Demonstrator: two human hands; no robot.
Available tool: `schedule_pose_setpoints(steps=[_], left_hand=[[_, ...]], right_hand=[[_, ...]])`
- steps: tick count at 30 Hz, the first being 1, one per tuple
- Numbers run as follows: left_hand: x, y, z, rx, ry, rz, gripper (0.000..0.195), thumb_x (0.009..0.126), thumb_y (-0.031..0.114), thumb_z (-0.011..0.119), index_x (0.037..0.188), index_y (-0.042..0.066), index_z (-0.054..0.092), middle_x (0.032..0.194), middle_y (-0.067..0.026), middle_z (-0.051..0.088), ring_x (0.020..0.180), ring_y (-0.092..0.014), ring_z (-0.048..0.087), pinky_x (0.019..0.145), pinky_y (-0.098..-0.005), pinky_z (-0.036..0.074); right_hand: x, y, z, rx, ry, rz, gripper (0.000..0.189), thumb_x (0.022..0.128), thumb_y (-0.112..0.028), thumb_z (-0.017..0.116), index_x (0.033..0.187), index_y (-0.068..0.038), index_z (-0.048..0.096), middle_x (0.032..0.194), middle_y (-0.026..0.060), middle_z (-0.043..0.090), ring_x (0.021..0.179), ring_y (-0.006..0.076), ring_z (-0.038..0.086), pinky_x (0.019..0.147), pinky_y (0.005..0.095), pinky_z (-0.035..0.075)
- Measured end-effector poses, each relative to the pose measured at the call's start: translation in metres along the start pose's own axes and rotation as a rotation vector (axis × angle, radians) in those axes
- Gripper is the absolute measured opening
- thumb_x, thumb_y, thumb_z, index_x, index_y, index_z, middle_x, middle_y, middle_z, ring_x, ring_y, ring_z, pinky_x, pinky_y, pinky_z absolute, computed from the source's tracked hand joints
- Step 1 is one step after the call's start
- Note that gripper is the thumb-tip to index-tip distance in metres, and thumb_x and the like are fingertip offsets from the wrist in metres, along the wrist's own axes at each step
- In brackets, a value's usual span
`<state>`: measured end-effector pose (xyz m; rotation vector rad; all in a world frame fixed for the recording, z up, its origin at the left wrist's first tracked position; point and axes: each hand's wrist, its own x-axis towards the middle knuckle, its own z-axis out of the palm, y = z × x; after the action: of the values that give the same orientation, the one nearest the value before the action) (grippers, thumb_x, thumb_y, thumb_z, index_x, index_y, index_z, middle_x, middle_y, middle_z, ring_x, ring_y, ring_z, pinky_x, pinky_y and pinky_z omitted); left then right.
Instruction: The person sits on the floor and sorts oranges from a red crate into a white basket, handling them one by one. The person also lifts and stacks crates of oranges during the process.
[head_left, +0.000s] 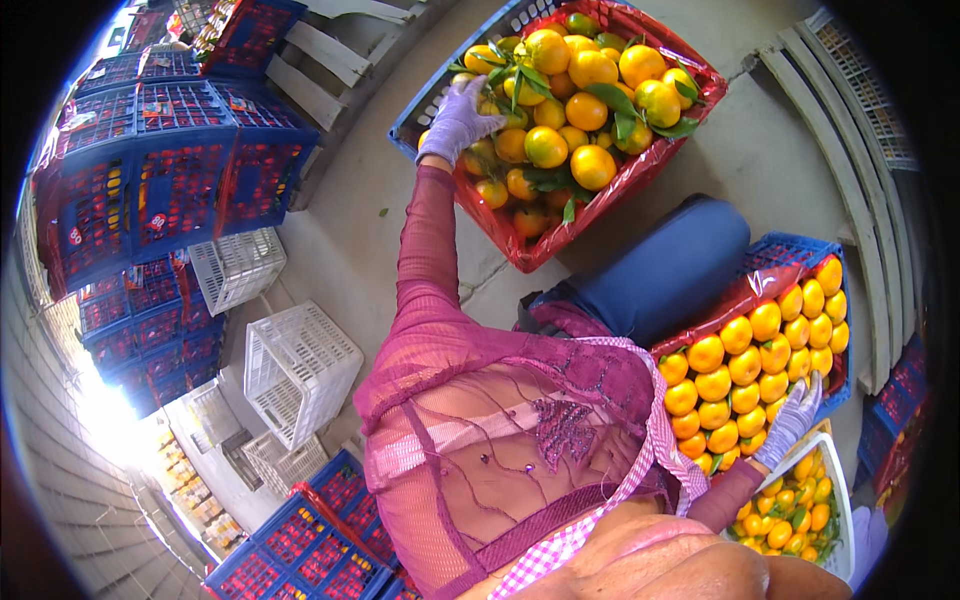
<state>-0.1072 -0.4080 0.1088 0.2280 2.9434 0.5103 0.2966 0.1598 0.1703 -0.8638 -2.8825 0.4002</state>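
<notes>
My left hand (461, 120), in a purple knitted glove, lies at the left side of a heap of orange and green-tinged mandarins (587, 111) with leaves. Its thumb and fingers are apart. A blue plastic crate lined with red film (517, 251) holds this heap. Over at the right, my right hand (791, 420), gloved alike, rests at the near right edge of neat rows of orange mandarins (745, 365) in a second blue crate (845, 375). What lies under its palm is hidden. Just below, a white basket (844, 480) holds smaller orange fruit (799, 517) with leaves.
My bent knee (667, 259) is between the two blue crates. Stacked blue crates (180, 165) of fruit stand at the left, with empty white crates (300, 367) beside them. More blue crates (307, 540) are at the lower left. Wooden pallets (840, 187) lie at the right and upper left.
</notes>
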Motion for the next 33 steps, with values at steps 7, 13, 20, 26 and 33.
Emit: schedule_pose_setpoints(steps=[7,13,20,26,33], left_hand=[[-0.010,0.078,0.022,-0.177,0.252,0.391,0.035,0.080,0.040,0.067,0.104,0.015,0.068,0.100,-0.0114,0.067,0.095,-0.027,0.064,0.083,-0.0380,0.051],[0.020,0.137,0.040,0.076,-0.060,0.083,0.062,0.066,0.053,0.071,0.103,0.003,0.063,0.093,-0.0203,0.067,0.088,-0.033,0.066,0.078,-0.0404,0.053],[-0.049,0.121,-0.005,-1.529,-0.235,0.004,0.048,0.093,0.030,0.055,0.135,0.012,0.040,0.122,-0.0103,0.055,0.101,-0.027,0.061,0.080,-0.0433,0.054],[-0.119,0.268,0.034,-1.423,-0.780,0.264,0.054,0.092,0.033,0.059,0.134,0.009,0.036,0.124,-0.0107,0.051,0.107,-0.024,0.058,0.085,-0.0398,0.053],[-0.129,0.426,0.083,-0.940,-1.156,0.860,0.045,0.095,0.040,0.053,0.125,0.007,0.048,0.120,-0.0081,0.054,0.106,-0.018,0.056,0.088,-0.0320,0.048]], right_hand=[[-0.031,-0.018,-0.005,0.060,-0.025,0.113,0.044,0.098,-0.021,0.044,0.133,0.005,0.045,0.136,0.0204,0.048,0.129,0.0322,0.044,0.108,0.0379,0.032],[-0.048,-0.035,0.003,0.125,-0.038,0.034,0.035,0.095,-0.014,0.049,0.124,0.005,0.053,0.128,0.0198,0.055,0.120,0.0310,0.051,0.104,0.0377,0.038],[-0.058,-0.129,-0.001,0.871,-0.064,0.160,0.039,0.096,-0.022,0.051,0.127,0.002,0.053,0.127,0.0122,0.056,0.115,0.0223,0.054,0.099,0.0326,0.043],[-0.018,-0.214,0.032,0.872,0.259,-0.347,0.063,0.077,-0.027,0.077,0.130,-0.005,0.050,0.128,0.0160,0.051,0.120,0.0319,0.050,0.099,0.0396,0.041],[-0.043,-0.100,-0.011,1.154,0.376,0.244,0.052,0.083,-0.024,0.071,0.127,-0.004,0.051,0.114,0.0073,0.059,0.100,0.0178,0.057,0.088,0.0313,0.047]])
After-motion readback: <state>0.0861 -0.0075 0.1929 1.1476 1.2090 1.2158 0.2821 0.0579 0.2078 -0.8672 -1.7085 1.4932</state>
